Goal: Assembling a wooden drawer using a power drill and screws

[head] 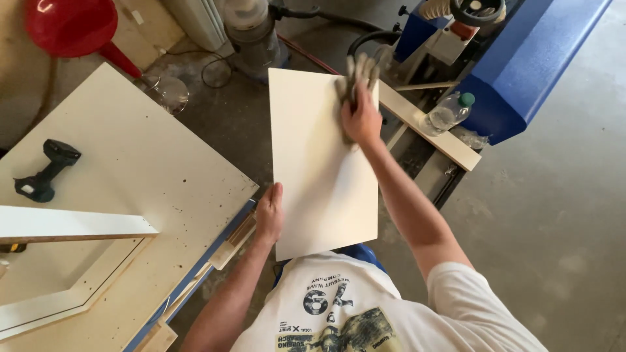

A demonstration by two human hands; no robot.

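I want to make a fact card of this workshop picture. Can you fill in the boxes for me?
Place: workshop with a concrete floor
Left hand: grips the left edge of a white rectangular panel
Right hand: presses a grey work glove on the panel's top right part
Workbench: to the left, with a black cordless drill
Red funnel: top left
Blue machine: top right, clear plastic bottle beside it

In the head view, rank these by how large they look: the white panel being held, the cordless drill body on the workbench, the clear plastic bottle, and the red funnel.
1. white panel, by far the largest.
2. red funnel, though the frame cuts it off.
3. cordless drill body and clear plastic bottle look alike; no ranking between them.
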